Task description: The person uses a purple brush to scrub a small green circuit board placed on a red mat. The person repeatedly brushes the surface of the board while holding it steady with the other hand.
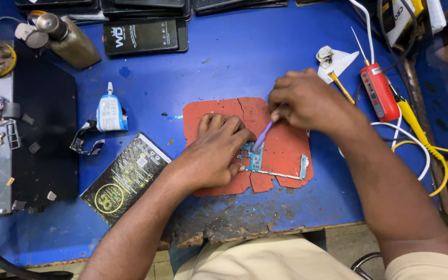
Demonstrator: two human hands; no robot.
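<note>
A blue-green phone circuit board (273, 165) lies on a cracked red mat (286, 145) in the middle of the blue table. My left hand (213, 153) rests flat on the mat and presses the board's left end down with its fingers. My right hand (307, 101) comes in from the right and pinches a thin purple tool (261, 139), whose tip touches the board near my left fingertips. Part of the board is hidden under my left hand.
A black battery (125, 179) lies left of the mat, and a small white-and-blue glue bottle (111, 111) behind it. A red tester with yellow and white leads (379, 92) sits at right. Phones (145, 36) and a metal bottle (68, 39) are at the back. A black parts tray (42, 129) stands at left.
</note>
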